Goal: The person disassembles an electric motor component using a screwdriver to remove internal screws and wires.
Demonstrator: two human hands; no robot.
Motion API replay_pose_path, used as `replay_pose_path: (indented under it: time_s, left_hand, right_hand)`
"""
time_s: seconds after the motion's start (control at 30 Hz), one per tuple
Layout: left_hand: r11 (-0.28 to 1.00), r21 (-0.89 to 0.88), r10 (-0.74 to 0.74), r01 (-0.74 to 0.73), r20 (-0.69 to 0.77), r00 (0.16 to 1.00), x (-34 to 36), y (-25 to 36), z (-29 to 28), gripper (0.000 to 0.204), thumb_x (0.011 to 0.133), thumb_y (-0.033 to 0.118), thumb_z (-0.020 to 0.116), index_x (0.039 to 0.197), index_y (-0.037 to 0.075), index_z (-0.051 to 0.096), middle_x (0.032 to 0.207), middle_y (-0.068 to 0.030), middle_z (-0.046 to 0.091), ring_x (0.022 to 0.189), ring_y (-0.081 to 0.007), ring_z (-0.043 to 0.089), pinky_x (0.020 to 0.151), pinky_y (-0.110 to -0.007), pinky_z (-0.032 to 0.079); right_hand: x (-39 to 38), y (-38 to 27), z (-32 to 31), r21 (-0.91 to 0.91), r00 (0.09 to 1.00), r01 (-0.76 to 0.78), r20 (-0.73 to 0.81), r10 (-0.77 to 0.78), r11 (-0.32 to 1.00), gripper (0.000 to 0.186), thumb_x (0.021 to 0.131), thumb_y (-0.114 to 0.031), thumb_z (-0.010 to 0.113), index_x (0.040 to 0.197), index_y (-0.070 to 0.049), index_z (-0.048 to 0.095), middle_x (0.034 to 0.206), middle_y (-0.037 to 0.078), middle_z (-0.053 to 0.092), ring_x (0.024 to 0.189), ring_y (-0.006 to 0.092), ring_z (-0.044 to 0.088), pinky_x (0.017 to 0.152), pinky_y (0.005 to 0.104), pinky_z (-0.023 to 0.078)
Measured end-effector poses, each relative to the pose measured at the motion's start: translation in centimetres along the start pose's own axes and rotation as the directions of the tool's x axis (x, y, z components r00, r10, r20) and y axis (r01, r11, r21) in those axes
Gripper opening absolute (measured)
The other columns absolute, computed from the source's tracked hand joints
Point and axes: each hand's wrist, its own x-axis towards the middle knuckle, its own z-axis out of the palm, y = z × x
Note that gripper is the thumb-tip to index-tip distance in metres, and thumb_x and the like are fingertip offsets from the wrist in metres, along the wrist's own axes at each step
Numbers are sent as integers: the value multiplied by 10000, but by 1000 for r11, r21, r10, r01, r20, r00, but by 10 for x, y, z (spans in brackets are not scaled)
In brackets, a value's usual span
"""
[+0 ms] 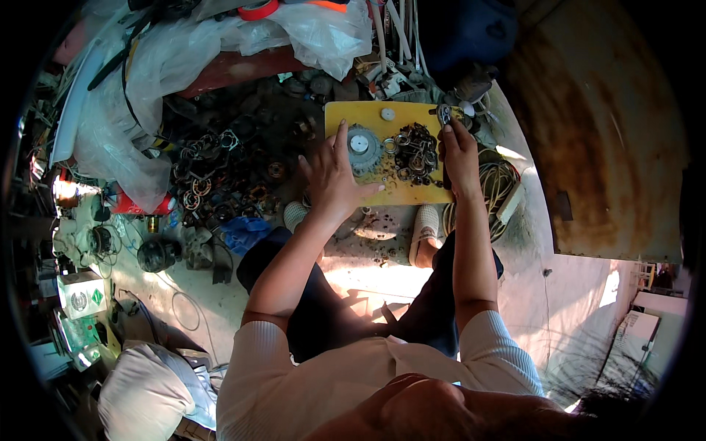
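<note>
**Hands over a yellow board of small metal parts**

The left hand [332, 176] lies open with fingers spread, its fingertips just beside a round grey toothed part [362, 148] on the yellow board [412, 192]. The right hand [460, 151] pinches a small round metal piece [444, 113] at the board's far edge. Between the hands lies a heap of dark rings and washers [415, 156]. Left of the left hand, more rusty parts [220, 176] cover the floor.

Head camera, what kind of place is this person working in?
Probably a small repair or scrap workshop, worked on the floor. A heap of metal rings and bearings lies by a yellow board carrying a gear and more rings, with coiled cable alongside.
</note>
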Motion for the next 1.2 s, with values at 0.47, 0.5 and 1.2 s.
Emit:
replay_pose_path:
  time_s: [0.47, 0.5, 1.2]
  left_hand:
    - [999, 50, -4, 5, -22, 1000, 17, -1, 12, 1276, 591, 365, 883, 1541, 175, 52, 1440, -157, 390, 1354, -353, 362, 1077, -696, 178]
    - [999, 45, -5, 6, -19, 1000, 17, -2, 11, 1277, 591, 365, 882, 1541, 176, 50, 1444, -160, 387, 1357, -352, 359, 1081, -689, 180]
    - [998, -43, 47, -48, -35, 998, 22, -12, 16, 1254, 581, 246, 881, 1545, 210, 79, 1361, -149, 464, 1312, -334, 407, 1090, -669, 187]
  right_hand:
    - [-7, -2, 10, 155, 978, -160, 160, 135, 975, 237, 988, -198, 546, 1079, 17, 591, 668, -19, 488, 570, 77, 444, 544, 243, 370]
    - [-6, -3, 11, 156, 980, -151, 156, 126, 976, 230, 989, -197, 542, 1064, 15, 589, 667, -17, 489, 567, 80, 444, 544, 246, 372]
    - [15, 29, -5, -669, 983, 115, -31, -182, 734, 455, 809, -98, 646, 1261, -101, 589, 978, 200, 694, 881, 357, 678, 787, 428, 528]
